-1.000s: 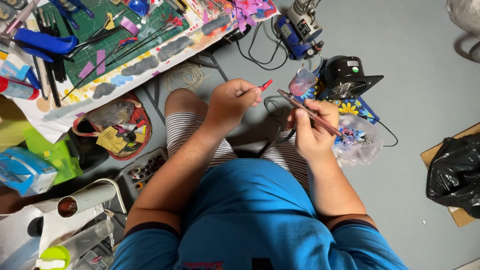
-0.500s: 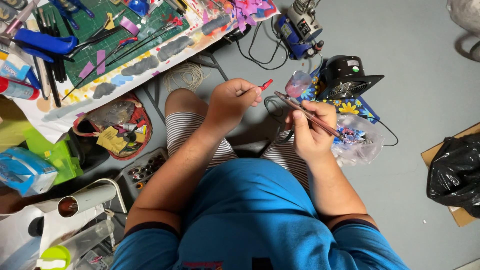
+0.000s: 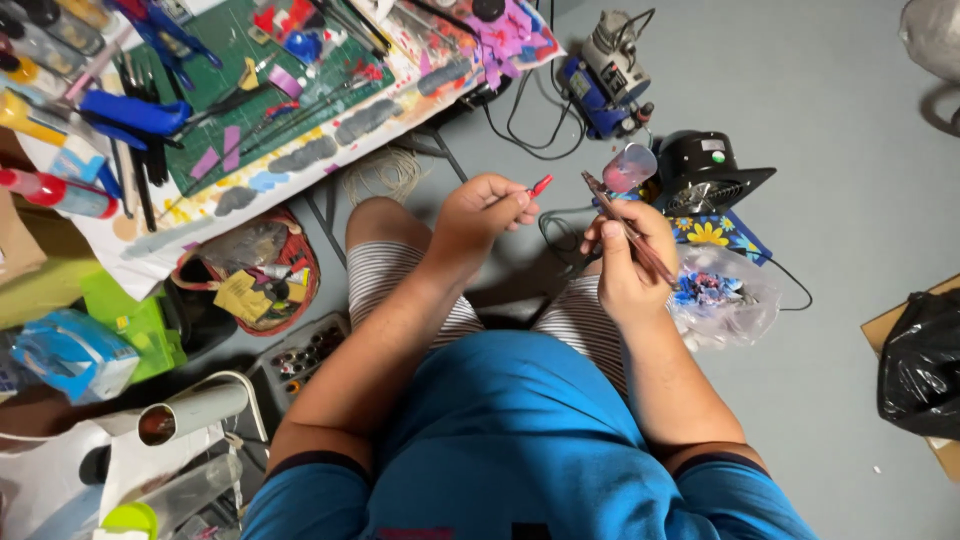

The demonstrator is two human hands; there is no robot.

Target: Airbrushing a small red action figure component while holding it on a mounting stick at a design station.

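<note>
though half-hidden, red piece (image 3: 540,185) in left hand (image 3: 480,215)

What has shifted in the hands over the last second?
Almost nothing. The left hand still pinches the small red-tipped piece, and the right hand still grips the airbrush with its pink cup; both sit where they were, give or take a slight camera shift. Nothing was picked up or let go.

Your left hand (image 3: 480,215) covers all but the red tip of the small tool (image 3: 540,185) it pinches. Your right hand (image 3: 625,265) hides the middle of the airbrush (image 3: 630,232). Beyond that grip, the black bag (image 3: 920,365) is cut off at the edge.
</note>
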